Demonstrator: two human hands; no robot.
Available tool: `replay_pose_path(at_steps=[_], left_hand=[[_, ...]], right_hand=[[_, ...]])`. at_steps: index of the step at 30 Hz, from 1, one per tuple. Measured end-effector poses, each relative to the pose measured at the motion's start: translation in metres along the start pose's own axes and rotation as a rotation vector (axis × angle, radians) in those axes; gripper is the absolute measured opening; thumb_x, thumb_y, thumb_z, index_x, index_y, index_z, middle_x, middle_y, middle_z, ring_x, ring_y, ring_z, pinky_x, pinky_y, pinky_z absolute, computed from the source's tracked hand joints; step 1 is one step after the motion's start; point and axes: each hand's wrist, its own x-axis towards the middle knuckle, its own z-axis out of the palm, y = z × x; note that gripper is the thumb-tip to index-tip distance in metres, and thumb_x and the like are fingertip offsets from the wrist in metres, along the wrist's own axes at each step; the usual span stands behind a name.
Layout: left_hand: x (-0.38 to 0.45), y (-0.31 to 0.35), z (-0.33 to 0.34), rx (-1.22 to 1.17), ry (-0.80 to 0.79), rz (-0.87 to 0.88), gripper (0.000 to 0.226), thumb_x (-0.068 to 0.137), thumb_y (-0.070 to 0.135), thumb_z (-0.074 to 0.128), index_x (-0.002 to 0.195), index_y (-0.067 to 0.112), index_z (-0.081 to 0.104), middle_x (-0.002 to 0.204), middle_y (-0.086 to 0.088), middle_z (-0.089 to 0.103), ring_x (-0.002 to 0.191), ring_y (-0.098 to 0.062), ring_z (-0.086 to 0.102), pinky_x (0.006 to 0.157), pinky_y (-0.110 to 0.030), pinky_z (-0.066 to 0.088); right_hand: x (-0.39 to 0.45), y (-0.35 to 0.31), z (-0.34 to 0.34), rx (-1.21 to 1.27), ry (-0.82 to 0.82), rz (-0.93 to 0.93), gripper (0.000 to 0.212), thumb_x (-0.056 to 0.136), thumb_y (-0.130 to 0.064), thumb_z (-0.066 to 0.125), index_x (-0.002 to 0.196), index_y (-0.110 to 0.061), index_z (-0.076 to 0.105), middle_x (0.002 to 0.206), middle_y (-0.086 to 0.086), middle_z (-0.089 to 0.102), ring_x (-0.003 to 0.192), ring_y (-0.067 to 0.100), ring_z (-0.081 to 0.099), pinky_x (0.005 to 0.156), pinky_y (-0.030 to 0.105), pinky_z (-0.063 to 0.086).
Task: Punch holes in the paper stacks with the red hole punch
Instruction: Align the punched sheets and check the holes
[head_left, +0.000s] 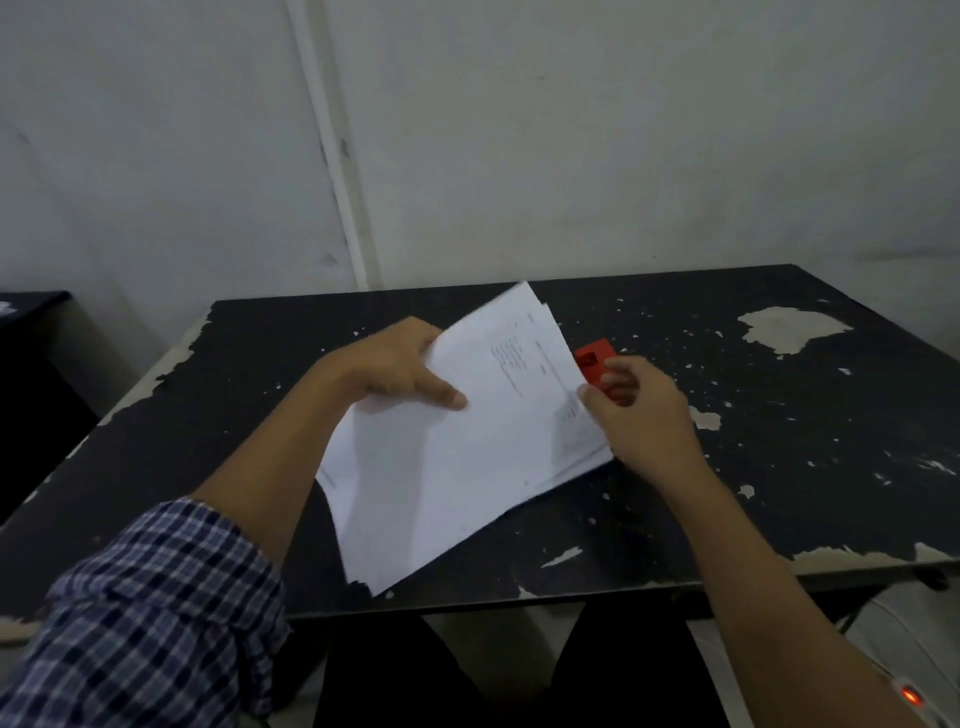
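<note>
My left hand (387, 366) pinches the paper stack (457, 441) at its left edge, thumb on top, fingers curled beneath. My right hand (636, 410) curls at the stack's right edge; whether it grips paper or the red hole punch (596, 361) I cannot tell. The stack sits at table centre, long axis running 7 to 1 o'clock, near corner overhanging the front edge. The punch lies at the stack's 2 o'clock, partly hidden behind paper and fingers. The black, chipped table (779, 441) is open toward 3 o'clock; a wall (571, 130) closes 12 o'clock.
</note>
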Motion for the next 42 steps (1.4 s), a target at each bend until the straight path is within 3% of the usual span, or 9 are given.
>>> replay_pose_path(at_steps=[5,10,14,18,23,26,31,35,42], left_hand=[[-0.017,0.002,-0.011,-0.287,0.242,0.096,0.056,0.069,0.035,0.095,0.12,0.03,0.072,0.109,0.018,0.075,0.095,-0.002,0.071,0.073,-0.02,0.055],[-0.016,0.0,0.001,-0.571,0.53,0.128,0.066,0.068,0.032,0.096,0.126,0.021,0.069,0.119,0.01,0.074,0.106,-0.01,0.07,0.086,-0.032,0.061],[-0.012,0.001,0.019,-0.719,0.714,0.165,0.064,0.07,0.032,0.095,0.126,0.019,0.067,0.12,0.01,0.074,0.108,-0.011,0.071,0.088,-0.034,0.062],[-0.013,0.009,0.033,-0.769,0.865,0.217,0.057,0.084,0.026,0.086,0.133,0.024,0.057,0.121,0.016,0.067,0.105,0.003,0.067,0.08,-0.019,0.059],[-0.011,0.009,0.044,-0.796,0.909,0.25,0.05,0.092,0.005,0.072,0.135,0.023,0.055,0.121,0.017,0.066,0.102,0.01,0.065,0.083,-0.015,0.057],[-0.006,0.0,0.056,-0.784,0.875,0.206,0.045,0.09,0.005,0.073,0.125,0.026,0.054,0.115,0.015,0.067,0.095,0.01,0.066,0.078,-0.017,0.057],[0.0,-0.013,0.074,-0.777,0.814,0.186,0.049,0.093,0.008,0.071,0.136,0.027,0.054,0.122,0.018,0.065,0.105,0.011,0.063,0.081,-0.009,0.053],[0.004,-0.02,0.076,-0.769,0.772,0.169,0.052,0.093,0.009,0.071,0.141,0.023,0.055,0.128,0.013,0.067,0.115,-0.001,0.064,0.093,-0.02,0.054],[-0.001,-0.024,0.093,-1.058,0.902,-0.093,0.074,0.084,0.036,0.084,0.142,0.027,0.038,0.128,0.01,0.058,0.109,-0.006,0.061,0.086,-0.027,0.053]], right_hand=[[-0.008,-0.012,0.018,0.217,0.17,0.003,0.072,0.098,-0.046,0.066,0.159,-0.027,0.031,0.151,-0.002,0.05,0.133,0.016,0.052,0.107,0.042,0.05],[-0.001,-0.032,0.037,0.603,-0.092,0.171,0.058,0.094,-0.035,0.072,0.146,-0.024,0.049,0.119,-0.011,0.07,0.108,0.009,0.068,0.097,0.042,0.056],[0.01,-0.061,0.041,0.511,-0.087,0.014,0.015,0.1,-0.02,0.065,0.111,-0.03,0.063,0.107,-0.015,0.071,0.098,0.006,0.069,0.077,0.027,0.056],[0.019,-0.078,0.039,0.485,-0.036,-0.157,0.02,0.102,-0.012,0.061,0.105,-0.031,0.06,0.103,-0.014,0.069,0.086,-0.004,0.068,0.065,0.013,0.054],[0.019,-0.068,0.048,0.501,0.003,-0.168,0.023,0.1,-0.011,0.063,0.117,-0.027,0.06,0.108,-0.014,0.069,0.092,-0.005,0.068,0.067,0.009,0.053],[0.017,-0.057,0.056,0.515,-0.001,-0.113,0.034,0.098,-0.011,0.066,0.125,-0.03,0.058,0.112,-0.018,0.067,0.099,-0.004,0.065,0.073,0.013,0.053],[0.017,-0.05,0.059,0.504,-0.017,-0.092,0.037,0.099,-0.01,0.065,0.128,-0.031,0.058,0.11,-0.023,0.065,0.097,-0.009,0.063,0.069,0.005,0.052],[0.021,-0.05,0.061,0.5,-0.013,-0.085,0.038,0.1,-0.011,0.065,0.136,-0.024,0.059,0.116,-0.017,0.067,0.101,-0.005,0.064,0.07,0.005,0.052],[0.028,-0.056,0.067,0.647,-0.002,0.022,0.033,0.1,-0.017,0.067,0.133,-0.023,0.064,0.118,-0.009,0.074,0.109,0.011,0.07,0.094,0.035,0.058]])
